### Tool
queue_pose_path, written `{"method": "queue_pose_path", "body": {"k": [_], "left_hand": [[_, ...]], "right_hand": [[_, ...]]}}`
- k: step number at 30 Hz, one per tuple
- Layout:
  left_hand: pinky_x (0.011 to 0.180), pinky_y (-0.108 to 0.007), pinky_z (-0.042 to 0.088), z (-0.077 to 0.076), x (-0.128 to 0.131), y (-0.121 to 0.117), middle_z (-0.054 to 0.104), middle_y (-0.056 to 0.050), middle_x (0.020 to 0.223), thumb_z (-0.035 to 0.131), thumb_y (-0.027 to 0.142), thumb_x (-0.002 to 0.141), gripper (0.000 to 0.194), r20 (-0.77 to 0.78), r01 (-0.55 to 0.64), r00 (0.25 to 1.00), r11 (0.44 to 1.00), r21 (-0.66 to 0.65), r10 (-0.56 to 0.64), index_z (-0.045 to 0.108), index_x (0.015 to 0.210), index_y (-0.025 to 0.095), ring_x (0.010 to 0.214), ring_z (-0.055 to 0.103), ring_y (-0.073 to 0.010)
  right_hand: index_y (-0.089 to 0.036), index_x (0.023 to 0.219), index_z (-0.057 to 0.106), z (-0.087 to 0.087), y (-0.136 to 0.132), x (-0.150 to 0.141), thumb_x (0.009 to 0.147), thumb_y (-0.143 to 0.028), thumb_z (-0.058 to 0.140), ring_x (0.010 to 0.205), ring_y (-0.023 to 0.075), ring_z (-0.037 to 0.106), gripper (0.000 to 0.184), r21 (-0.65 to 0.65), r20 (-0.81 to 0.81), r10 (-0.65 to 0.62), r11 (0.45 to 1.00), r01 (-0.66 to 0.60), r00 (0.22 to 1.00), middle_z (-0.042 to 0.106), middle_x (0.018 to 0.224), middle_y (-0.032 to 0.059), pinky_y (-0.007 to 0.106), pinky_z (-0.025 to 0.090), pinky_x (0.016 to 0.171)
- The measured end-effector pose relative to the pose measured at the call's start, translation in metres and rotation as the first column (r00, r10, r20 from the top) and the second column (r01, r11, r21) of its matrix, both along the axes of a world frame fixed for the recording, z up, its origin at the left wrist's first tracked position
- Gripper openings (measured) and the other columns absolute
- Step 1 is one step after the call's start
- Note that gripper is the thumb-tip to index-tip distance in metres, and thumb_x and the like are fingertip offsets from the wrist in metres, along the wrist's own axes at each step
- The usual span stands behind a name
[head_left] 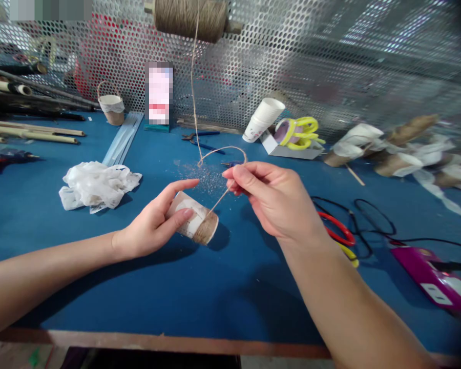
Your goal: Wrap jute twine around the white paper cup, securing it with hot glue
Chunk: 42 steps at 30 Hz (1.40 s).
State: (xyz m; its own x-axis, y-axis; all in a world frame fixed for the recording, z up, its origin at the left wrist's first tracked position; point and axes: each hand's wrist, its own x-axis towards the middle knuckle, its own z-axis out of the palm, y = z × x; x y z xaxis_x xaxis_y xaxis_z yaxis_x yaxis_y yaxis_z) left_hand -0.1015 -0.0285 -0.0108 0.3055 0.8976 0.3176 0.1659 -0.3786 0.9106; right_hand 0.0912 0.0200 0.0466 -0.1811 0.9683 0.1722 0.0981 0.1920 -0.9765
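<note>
Head cam: cup partly behind L fingers

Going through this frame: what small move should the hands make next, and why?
Probably a slight turn of the paper cup with the left hand, the right hand guiding the twine: the strand runs straight from the right fingers to the cup, where a brown band covers one end and white shows beyond it.

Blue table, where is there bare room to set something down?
One bare patch lies between the paper cup, left forearm, right forearm and the table's near edge; another between the white bundle and left forearm. The right side is crowded: black cable, purple power strip, wrapped cups.
</note>
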Motion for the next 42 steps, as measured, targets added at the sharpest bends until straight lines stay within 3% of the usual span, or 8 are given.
{"method": "queue_pose_path", "body": {"k": [11,21,28,35,42], "left_hand": [[0.068,-0.023,0.044,0.003,-0.002,-0.005,0.056,-0.002,0.092,0.045,0.021,0.092,0.042,-0.038,0.074,0.997,0.992,0.098,-0.07,0.035,0.133,0.022,0.072,0.051,-0.0111],[0.072,-0.023,0.047,0.004,-0.001,-0.01,0.057,-0.007,0.112,0.046,0.018,0.091,0.043,-0.009,0.066,0.998,0.981,0.18,-0.065,0.035,0.132,0.021,0.078,0.055,-0.012],[0.07,-0.022,0.047,0.007,-0.001,-0.011,0.06,-0.005,0.104,0.047,0.017,0.09,0.042,-0.011,0.051,0.999,0.971,0.234,-0.05,0.037,0.13,0.02,0.074,0.056,-0.0109],[0.085,-0.028,0.047,0.008,0.0,-0.012,0.059,-0.008,0.114,0.048,0.019,0.09,0.038,0.025,0.017,0.999,0.965,0.261,-0.025,0.041,0.127,0.02,0.096,0.058,-0.0173],[0.062,-0.018,0.047,0.006,0.001,-0.012,0.06,-0.003,0.092,0.049,0.019,0.09,0.037,0.105,-0.006,0.994,0.979,0.203,-0.016,0.042,0.126,0.022,0.068,0.053,-0.0093]], "right_hand": [[-0.02,0.069,0.069,-0.013,0.009,-0.001,0.069,-0.04,0.07,0.061,0.0115,0.054,0.02,-0.07,0.031,0.024,0.997,-0.022,0.999,0.063,0.064,0.0005,0.028,0.042,0.06],[-0.018,0.069,0.069,-0.019,0.009,-0.003,0.07,-0.035,0.07,0.058,0.0098,0.051,0.017,-0.128,0.049,0.098,0.988,-0.091,0.994,0.062,0.061,-0.0002,0.026,0.039,0.057],[-0.016,0.069,0.069,-0.022,0.008,-0.008,0.072,-0.032,0.067,0.056,0.0094,0.05,0.017,-0.167,0.091,0.126,0.98,-0.11,0.988,0.062,0.06,-0.0005,0.025,0.038,0.057],[-0.016,0.067,0.067,-0.028,0.006,-0.011,0.072,-0.037,0.067,0.057,0.0095,0.049,0.022,-0.218,0.117,0.192,0.962,-0.163,0.974,0.061,0.061,-0.0003,0.025,0.038,0.058],[-0.017,0.064,0.065,-0.035,0.001,-0.019,0.061,-0.039,0.074,0.055,0.0094,0.046,0.024,-0.38,0.009,0.222,0.903,-0.202,0.975,0.057,0.058,-0.0024,0.024,0.034,0.053]]}}
